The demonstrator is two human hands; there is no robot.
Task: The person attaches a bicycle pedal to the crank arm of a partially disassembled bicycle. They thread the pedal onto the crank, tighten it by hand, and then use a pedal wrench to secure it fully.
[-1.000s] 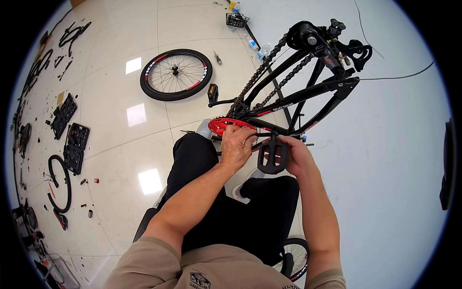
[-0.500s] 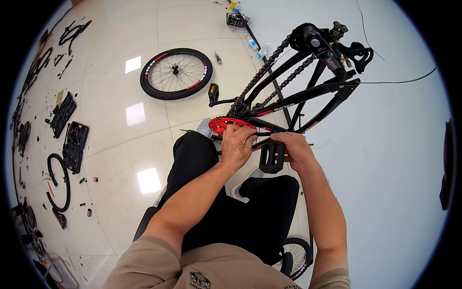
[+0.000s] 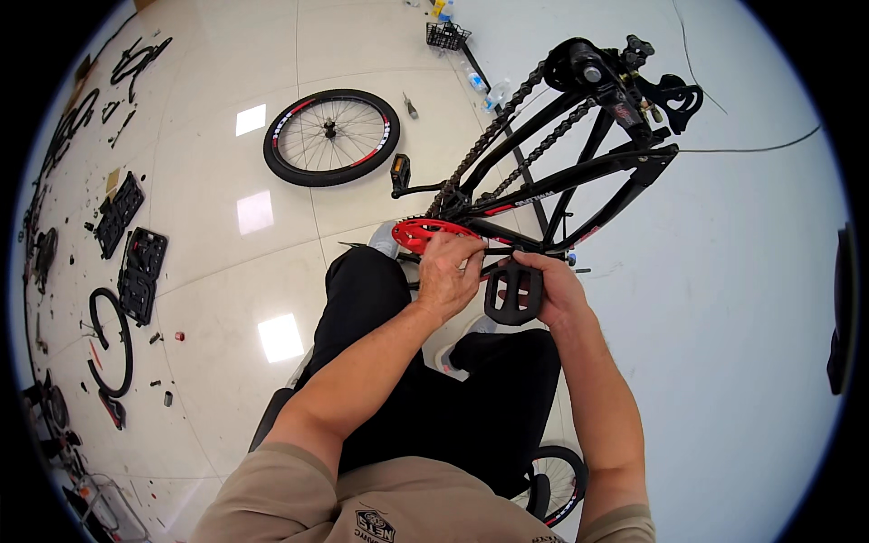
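A black bicycle frame (image 3: 534,195) stands in front of me, with a chain (image 3: 493,136) running to the rear derailleur (image 3: 625,113). My left hand (image 3: 450,276) is closed at the crank arm, just beside the red chainring (image 3: 418,233); its fingertips are partly hidden. At the other end of the crank arm (image 3: 500,251), my right hand (image 3: 557,288) grips the black pedal (image 3: 514,294), thumb on top and the other fingers mostly behind it. The opposite pedal (image 3: 401,172), with an orange reflector, sticks out on the far side.
A loose wheel (image 3: 330,138) lies on the tiled floor, with a small tool (image 3: 410,106) near it. Tool cases (image 3: 142,276), a curved tyre piece (image 3: 128,353) and scattered parts lie at left. A black basket (image 3: 446,36) and plastic bottles (image 3: 477,83) sit farther off.
The pedal has turned a little and now shows more of its flat face. My right hand has shifted slightly with it. My left hand stays at the crank arm, and the frame has barely moved.
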